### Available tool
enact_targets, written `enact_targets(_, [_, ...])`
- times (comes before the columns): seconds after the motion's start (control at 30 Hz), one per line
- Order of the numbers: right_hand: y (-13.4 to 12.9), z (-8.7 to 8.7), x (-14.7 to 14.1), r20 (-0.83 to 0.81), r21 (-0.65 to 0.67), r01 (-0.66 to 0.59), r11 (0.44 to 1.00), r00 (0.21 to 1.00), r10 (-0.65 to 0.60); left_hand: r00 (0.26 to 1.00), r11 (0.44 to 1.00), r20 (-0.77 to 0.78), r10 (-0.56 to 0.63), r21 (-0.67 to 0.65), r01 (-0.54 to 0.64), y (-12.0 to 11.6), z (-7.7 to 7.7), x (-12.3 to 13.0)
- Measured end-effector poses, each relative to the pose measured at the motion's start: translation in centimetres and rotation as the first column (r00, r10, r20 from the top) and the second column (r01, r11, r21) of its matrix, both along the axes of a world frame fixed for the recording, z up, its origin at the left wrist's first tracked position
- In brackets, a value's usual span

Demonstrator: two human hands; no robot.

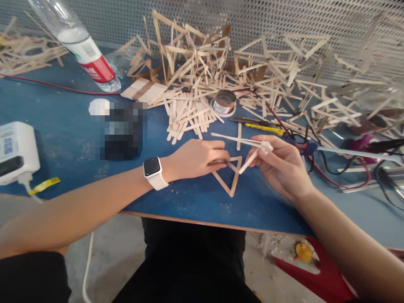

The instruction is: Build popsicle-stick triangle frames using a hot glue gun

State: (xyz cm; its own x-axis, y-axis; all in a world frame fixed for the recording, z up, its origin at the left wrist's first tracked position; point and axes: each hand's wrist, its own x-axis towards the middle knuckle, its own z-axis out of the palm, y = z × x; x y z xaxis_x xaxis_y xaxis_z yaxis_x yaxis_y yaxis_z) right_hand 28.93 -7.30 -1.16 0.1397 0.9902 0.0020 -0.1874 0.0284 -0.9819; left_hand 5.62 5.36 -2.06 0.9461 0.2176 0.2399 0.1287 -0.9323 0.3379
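My left hand (202, 159), with a white watch (155, 172) on its wrist, rests at the left corner of a triangle of popsicle sticks (232, 185) lying on the blue table. Its fingers are closed on that corner, which they hide. In my right hand (280, 166) are popsicle sticks joined at a whitish end (267, 146), pinched between thumb and fingers. One of these sticks slants down to the triangle's right side; whether it touches is hard to tell. Another points left above the triangle. A loose popsicle stick (239, 141) lies just behind.
Behind my hands are a heap of popsicle sticks (189, 111), a small round tin (224, 102) and a yellow utility knife (263, 128). A tilted water bottle (91, 59) and a white charger box (17, 151) stand left. Cables (341, 181) tangle at right.
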Motion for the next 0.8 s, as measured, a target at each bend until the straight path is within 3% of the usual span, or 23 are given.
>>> enact_targets(0.3, [-0.3, 0.1, -0.3, 0.002, 0.017, 0.024, 1.0, 1.0, -0.024, 0.999, 0.996, -0.008, 0.037, -0.082, -0.038, 0.1, -0.2, 0.2])
enact_targets(0.5, [-0.8, 0.1, -0.4, 0.087, 0.099, 0.021, 0.995, 0.996, -0.029, 0.998, 0.989, -0.009, 0.06, -0.137, -0.06, -0.1, 0.2, 0.1])
enact_targets(0.8, [-1.4, 0.1, -0.6, 0.192, 0.202, 0.147, 0.968, 0.964, -0.186, 1.0, 0.992, 0.018, 0.019, -0.122, -0.017, 0.0, -0.4, 0.1])
